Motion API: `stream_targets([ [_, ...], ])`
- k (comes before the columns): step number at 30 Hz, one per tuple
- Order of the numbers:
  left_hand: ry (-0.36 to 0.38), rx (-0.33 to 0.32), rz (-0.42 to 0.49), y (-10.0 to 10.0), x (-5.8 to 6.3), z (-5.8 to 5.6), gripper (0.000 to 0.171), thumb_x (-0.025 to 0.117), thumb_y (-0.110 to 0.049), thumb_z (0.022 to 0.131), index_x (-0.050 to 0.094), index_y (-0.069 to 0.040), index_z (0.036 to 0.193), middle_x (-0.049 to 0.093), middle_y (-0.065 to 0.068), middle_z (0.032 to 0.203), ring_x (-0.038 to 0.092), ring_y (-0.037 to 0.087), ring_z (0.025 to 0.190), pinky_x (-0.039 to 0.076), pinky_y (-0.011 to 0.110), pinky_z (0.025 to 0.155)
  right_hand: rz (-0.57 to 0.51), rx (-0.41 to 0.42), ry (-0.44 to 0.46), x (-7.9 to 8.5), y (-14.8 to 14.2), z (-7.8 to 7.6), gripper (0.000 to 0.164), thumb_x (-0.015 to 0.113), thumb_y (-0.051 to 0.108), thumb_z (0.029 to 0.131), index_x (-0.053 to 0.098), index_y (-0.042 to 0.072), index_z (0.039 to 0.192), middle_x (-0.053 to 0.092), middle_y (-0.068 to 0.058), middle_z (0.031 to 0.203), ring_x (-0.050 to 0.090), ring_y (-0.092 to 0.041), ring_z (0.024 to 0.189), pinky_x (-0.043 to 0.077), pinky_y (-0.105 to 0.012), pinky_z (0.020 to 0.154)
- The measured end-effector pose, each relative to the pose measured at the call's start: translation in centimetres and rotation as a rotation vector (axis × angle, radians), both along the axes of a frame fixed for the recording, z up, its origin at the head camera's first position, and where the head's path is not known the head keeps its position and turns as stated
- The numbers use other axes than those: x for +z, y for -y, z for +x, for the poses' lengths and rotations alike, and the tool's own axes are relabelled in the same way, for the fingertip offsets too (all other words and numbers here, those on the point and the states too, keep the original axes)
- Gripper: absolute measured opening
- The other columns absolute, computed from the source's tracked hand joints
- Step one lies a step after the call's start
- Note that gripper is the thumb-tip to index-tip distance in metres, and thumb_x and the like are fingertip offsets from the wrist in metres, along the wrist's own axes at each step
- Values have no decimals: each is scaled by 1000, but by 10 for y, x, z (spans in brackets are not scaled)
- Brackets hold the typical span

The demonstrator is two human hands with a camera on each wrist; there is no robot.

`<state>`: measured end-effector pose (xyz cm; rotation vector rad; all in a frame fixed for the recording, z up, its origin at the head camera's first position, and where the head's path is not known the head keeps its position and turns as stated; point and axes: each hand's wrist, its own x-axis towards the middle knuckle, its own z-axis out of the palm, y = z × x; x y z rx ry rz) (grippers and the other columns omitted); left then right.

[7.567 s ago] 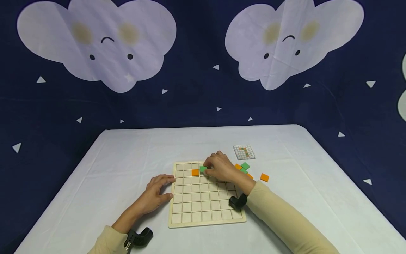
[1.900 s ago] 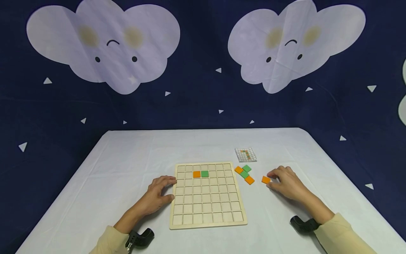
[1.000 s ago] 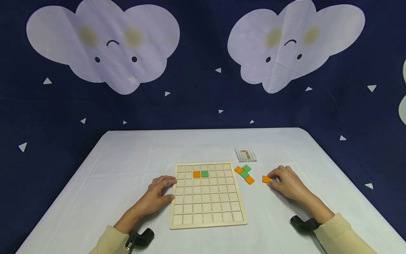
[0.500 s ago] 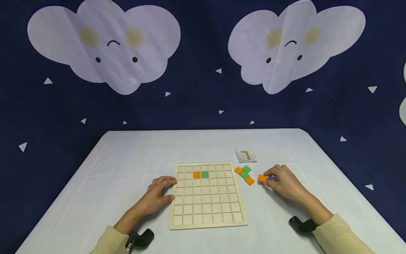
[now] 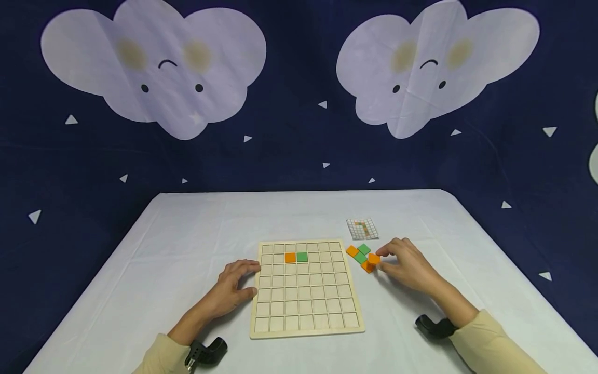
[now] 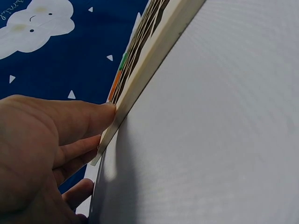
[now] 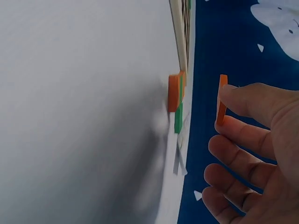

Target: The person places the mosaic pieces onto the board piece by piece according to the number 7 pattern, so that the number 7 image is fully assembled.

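My right hand (image 5: 407,266) pinches a square orange tile (image 5: 374,258) between thumb and fingers, held above the table beside the loose tiles. In the right wrist view, this orange tile (image 7: 222,100) is seen edge-on, off the surface. My left hand (image 5: 229,287) rests at the left edge of the wooden grid board (image 5: 303,293), thumb and fingertips touching its side. In the left wrist view, my left hand (image 6: 56,140) has its thumb against the board's rim (image 6: 149,60). An orange tile (image 5: 290,257) and a green tile (image 5: 302,257) sit side by side in the board's second row.
Off the board's upper right lie loose tiles: an orange one (image 5: 352,251), two green ones (image 5: 364,249) and another orange one (image 5: 366,267), partly hidden by the held tile. Behind them lies a small pattern card (image 5: 362,229). A white cloth (image 5: 187,223) covers the table.
My right hand has taken the orange tile off the table and moved left with it towards the loose tiles. Earlier it put the green tile on the board. The left hand stays put.
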<state>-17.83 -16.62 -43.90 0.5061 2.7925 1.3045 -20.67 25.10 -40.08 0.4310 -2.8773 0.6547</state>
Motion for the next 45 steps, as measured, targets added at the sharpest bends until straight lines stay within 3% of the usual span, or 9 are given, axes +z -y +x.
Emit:
stream_targets([
  [19,-22,-5,-1,0,-1,0,45,70,-7,78,59,-8,122,51,6,134,31,33,132,15,52,104,-36,79,-43,6,30,-5,21,73,21,78,70,12,97,64,-1,98,50,-19,94,43,-40,83],
  [26,-5,-9,13,0,-1,-1,45,70,-6,78,59,-7,122,51,7,134,30,33,133,13,54,105,-66,114,-42,9,38,-8,21,70,16,77,70,10,97,65,-2,99,54,-23,99,38,-50,98],
  [32,8,-15,24,1,-1,-1,45,70,-5,79,59,-6,122,50,7,135,29,33,133,11,56,106,-52,122,-40,11,45,-10,23,69,17,77,70,10,99,65,-6,107,52,-25,104,41,-47,92],
  [35,13,-15,21,1,-2,-2,44,70,-5,79,59,-7,122,50,7,135,28,33,133,11,56,106,-54,125,-29,11,49,-11,23,69,17,78,70,11,100,64,-8,111,51,-29,112,39,-51,98],
  [41,18,-8,16,0,-1,-1,45,70,-6,79,59,-7,123,50,6,136,28,32,134,11,55,107,-49,135,-26,12,56,-13,23,70,19,79,70,12,101,63,-1,102,50,-20,98,41,-41,86],
  [45,18,-8,14,0,0,-1,45,70,-5,79,59,-7,123,50,6,135,28,32,134,12,55,107,-57,136,-20,12,61,-15,22,71,21,80,70,13,100,62,-1,102,50,-19,99,41,-40,85],
])
